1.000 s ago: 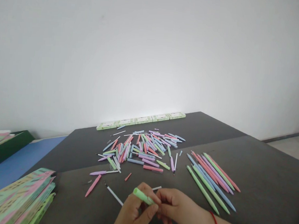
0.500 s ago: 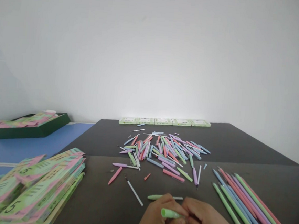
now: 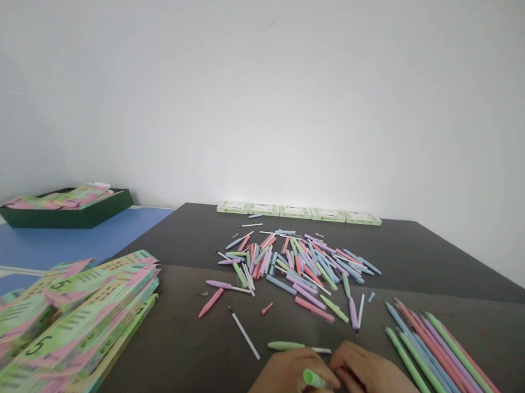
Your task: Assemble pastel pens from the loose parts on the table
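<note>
Near the table's front edge, my left hand [image 3: 291, 383] is closed round a light green pen barrel [image 3: 314, 378], its open end facing up and left. My right hand [image 3: 369, 377] is beside it on the right, fingers pressed together near the barrel's other end; whatever they pinch is hidden. Just beyond both hands lies a green pen tip section [image 3: 286, 346] with a white refill. A white refill [image 3: 245, 334] rests to the left, and a small red plug [image 3: 267, 308] lies farther back.
Mixed pastel pen parts [image 3: 302, 263] are heaped mid-table. Several long pens [image 3: 453, 363] lie at the right. Pink and green packets [image 3: 66, 320] are stacked at the left. A green tray [image 3: 92, 213] stands behind them. Flat boxes [image 3: 295, 212] line the back edge.
The view has shifted, so the table's contents appear slightly farther right. My left hand still holds the green barrel, which now shows less of its length. My right hand has come slightly away from the left.
</note>
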`<state>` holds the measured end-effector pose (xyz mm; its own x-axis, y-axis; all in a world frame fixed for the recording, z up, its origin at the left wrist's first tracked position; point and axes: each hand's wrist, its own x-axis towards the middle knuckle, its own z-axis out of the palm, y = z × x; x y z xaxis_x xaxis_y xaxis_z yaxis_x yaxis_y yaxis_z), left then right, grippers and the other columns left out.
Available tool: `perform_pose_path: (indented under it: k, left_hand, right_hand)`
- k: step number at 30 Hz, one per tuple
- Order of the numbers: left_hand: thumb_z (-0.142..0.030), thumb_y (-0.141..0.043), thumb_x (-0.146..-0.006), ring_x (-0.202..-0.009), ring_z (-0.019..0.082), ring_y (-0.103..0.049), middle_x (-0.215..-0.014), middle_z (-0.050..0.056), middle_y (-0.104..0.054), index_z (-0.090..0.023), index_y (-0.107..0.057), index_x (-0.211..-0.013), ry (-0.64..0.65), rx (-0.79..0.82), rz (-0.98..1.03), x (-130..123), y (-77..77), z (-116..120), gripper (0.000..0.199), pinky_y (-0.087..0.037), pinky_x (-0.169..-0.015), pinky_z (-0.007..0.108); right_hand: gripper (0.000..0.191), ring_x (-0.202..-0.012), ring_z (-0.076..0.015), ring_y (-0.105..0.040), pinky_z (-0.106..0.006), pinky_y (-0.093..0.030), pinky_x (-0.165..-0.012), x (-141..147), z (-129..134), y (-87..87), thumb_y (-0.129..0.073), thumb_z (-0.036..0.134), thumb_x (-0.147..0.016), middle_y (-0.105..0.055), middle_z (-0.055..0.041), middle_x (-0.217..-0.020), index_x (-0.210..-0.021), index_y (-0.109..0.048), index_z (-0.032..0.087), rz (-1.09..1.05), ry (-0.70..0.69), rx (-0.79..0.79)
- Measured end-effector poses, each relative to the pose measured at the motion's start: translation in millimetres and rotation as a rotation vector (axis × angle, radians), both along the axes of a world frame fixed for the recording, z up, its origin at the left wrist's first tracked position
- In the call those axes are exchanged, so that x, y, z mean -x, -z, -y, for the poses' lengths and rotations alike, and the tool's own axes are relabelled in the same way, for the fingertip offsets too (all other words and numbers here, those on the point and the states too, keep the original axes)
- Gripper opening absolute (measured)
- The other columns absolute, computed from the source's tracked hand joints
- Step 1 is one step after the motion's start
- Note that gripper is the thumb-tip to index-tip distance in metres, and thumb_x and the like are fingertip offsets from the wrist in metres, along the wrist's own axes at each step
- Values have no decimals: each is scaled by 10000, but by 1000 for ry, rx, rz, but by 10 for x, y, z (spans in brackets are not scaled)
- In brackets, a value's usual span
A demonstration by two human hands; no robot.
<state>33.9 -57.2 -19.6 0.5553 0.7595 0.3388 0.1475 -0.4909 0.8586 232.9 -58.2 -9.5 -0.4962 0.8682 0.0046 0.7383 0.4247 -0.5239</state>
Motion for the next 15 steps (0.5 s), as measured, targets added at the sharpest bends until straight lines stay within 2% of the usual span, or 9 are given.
perform_pose_path:
  k: [4,7,9,12,15]
  left_hand:
    - [-269,-616,-779,-725,194,-639,-831,85,-697,-180,-722,-889,18,-23,-74,12,41,-34,177,-496,-699,275]
    - [-282,-608,-785,-722,191,-642,-843,84,-694,-185,-717,-898,54,-53,-94,8,130,-72,184,-496,-693,271]
    - [-312,-610,-790,-717,192,-644,-839,84,-691,-191,-713,-899,63,-57,-94,-9,237,-104,193,-495,-685,271]
    - [-435,-588,-803,-638,173,-626,-789,72,-681,-214,-715,-843,49,-99,-33,-31,408,-157,257,-495,-641,260]
    - [-538,-515,-834,-634,155,-623,-797,69,-677,-228,-718,-847,80,-79,-38,-6,460,-190,371,-492,-642,239]
  right_hand:
    - [190,-737,-183,-596,-279,-417,-671,-129,-227,-302,-408,157,-883,-632,-34,-818,-855,-590,204,80,79,-78]
    - [202,-800,-193,-599,-281,-427,-715,-190,-508,-450,-414,140,-874,-652,-49,-857,-880,-609,189,127,101,-134]
    - [230,-833,-186,-603,-272,-431,-742,-177,-740,-471,-406,121,-879,-650,-68,-923,-954,-617,170,211,90,-202]
    - [266,-983,-203,-577,-286,-404,-847,-98,-1122,-428,-404,88,-887,-628,-109,-1036,-1032,-622,137,266,95,-254]
    - [264,-1010,-214,-572,-320,-399,-887,-20,-1472,-354,-392,63,-905,-624,-150,-1039,-1003,-636,95,336,120,-278]
